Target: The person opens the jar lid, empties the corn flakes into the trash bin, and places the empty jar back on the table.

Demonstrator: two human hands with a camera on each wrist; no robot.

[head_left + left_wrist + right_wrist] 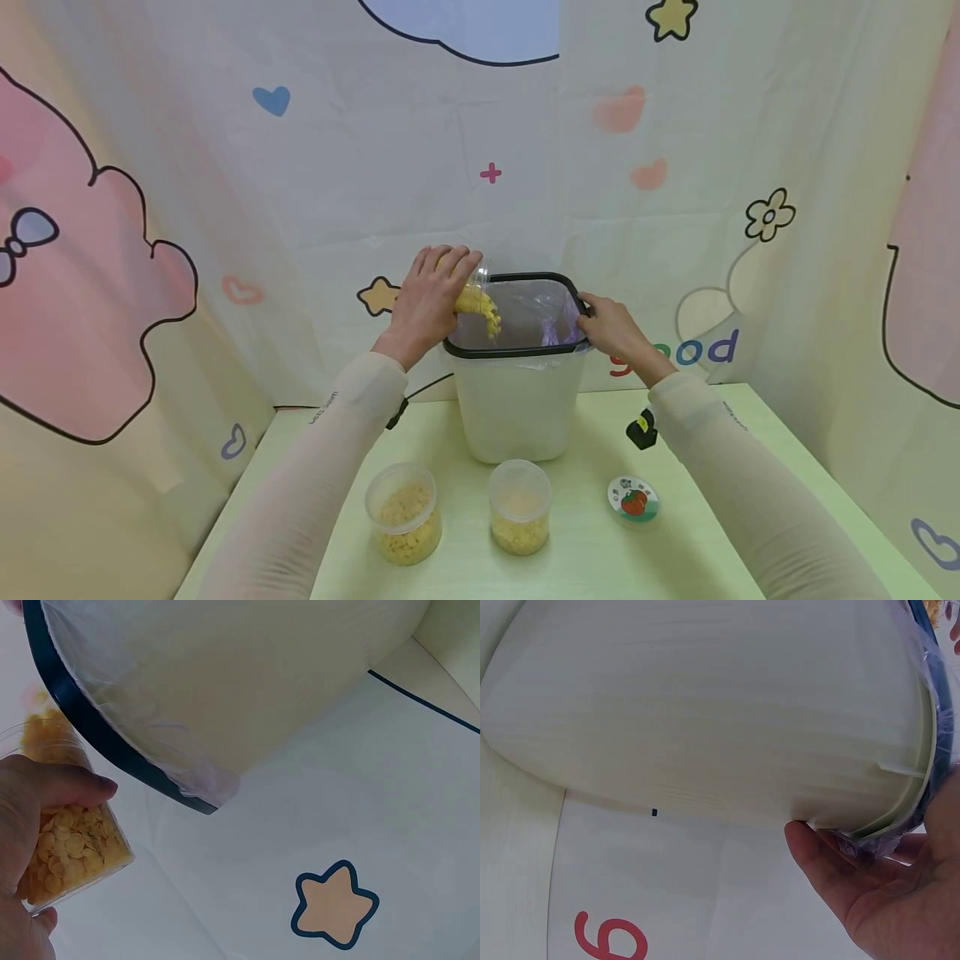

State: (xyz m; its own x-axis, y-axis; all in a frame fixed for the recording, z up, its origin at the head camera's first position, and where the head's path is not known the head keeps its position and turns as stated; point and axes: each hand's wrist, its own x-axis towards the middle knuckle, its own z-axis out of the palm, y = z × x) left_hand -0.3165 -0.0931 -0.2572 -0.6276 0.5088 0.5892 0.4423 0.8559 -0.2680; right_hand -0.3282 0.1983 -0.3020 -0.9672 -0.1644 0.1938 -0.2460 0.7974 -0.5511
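Note:
My left hand (431,300) grips a clear plastic jar (79,851) of yellow flakes, thumb across its side. The jar is tipped over the left rim of a white trash bin (517,408), and flakes (491,321) spill from its mouth into the bin. A thin clear bag (517,304) lines the bin, folded over the black rim (517,353). Something purple (550,333) shows inside at the right. My right hand (611,325) holds the rim at the right side, with fingers over the bag's edge in the right wrist view.
Two open clear tubs stand in front of the bin, one left (408,533) and one central (521,525), each holding yellow flakes. A round lid with a tomato picture (633,502) lies at right, near a small black object (642,428). A printed curtain (420,150) hangs behind.

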